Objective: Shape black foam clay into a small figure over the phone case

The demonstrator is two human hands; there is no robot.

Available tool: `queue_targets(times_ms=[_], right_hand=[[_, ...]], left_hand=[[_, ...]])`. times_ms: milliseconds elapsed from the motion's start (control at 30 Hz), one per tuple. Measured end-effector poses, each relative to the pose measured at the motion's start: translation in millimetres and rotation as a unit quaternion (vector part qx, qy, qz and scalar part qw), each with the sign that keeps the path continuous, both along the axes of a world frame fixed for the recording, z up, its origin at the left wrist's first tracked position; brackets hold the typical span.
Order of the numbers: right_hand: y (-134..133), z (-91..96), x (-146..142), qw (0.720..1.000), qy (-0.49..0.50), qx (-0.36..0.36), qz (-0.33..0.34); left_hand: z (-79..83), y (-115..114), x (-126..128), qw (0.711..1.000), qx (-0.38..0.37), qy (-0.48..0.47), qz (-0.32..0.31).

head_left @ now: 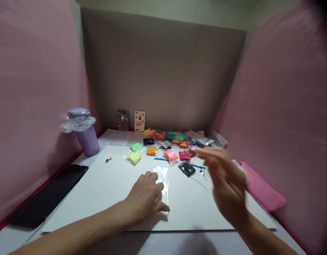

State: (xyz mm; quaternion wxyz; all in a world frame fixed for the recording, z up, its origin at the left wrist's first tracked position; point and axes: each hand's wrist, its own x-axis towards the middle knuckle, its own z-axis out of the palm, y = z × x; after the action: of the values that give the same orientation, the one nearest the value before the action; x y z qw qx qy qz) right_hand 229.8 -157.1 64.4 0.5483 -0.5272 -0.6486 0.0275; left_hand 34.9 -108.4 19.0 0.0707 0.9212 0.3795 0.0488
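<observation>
Near the middle of the desk (158,245), on a white sheet (99,191), a clear phone case (164,177) is laid flat. Its long axis is run from the near edge toward the far edge, with one short end pointed at the back wall and the other at the person. The near left part of the case is covered by the left hand (146,196); its fingers (153,177) are spread flat on the clear surface and nothing is gripped. The right hand (226,180) is held raised just right of the case, clear of the sheet. It is blurred, its fingers (206,153) are seen loosely extended and apart, and nothing is seen held in them.

Beyond the case, small packets of coloured clay are scattered toward the far edge: a yellow-green packet (133,158), a pink packet (170,155) and a black packet (187,168) among them. A purple cup (87,140) is stood near the far left corner, a black flat device (49,196) is laid along the left edge, and a pink case (261,191) is laid by the right edge.
</observation>
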Motion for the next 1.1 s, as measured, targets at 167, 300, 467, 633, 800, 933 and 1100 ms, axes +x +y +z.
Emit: queue_targets(times_ms=[167, 300, 467, 633, 800, 933, 1100], right_hand=[[74, -24.3, 10, 0.975, -0.149, -0.165, -0.02], [100, -55.2, 8, 0.958, -0.217, -0.182, -0.05], [102, -83.5, -2, 0.942, -0.282, -0.159, -0.09], [105, -97.9, -2, 0.934, -0.315, -0.131, -0.11], [109, -98.8, 1, 0.935, -0.311, -0.116, -0.124], [114, -101.7, 2, 0.941, -0.293, -0.11, -0.128], [116, -104.3, 2, 0.95, -0.269, -0.102, -0.124]], left_hand=[[-8.7, 4, 8, 0.998, -0.047, 0.023, -0.022], [-23.7, 2, 8, 0.999, -0.039, 0.002, -0.032], [-35.5, 1, 5, 0.999, -0.009, -0.023, -0.027], [-44.5, 6, 3, 0.996, 0.056, -0.054, -0.046], [-55.3, 10, 2, 0.989, 0.111, -0.086, -0.051], [-56.7, 9, 3, 0.986, 0.127, -0.099, -0.049], [-54.3, 9, 4, 0.987, 0.124, -0.086, -0.046]])
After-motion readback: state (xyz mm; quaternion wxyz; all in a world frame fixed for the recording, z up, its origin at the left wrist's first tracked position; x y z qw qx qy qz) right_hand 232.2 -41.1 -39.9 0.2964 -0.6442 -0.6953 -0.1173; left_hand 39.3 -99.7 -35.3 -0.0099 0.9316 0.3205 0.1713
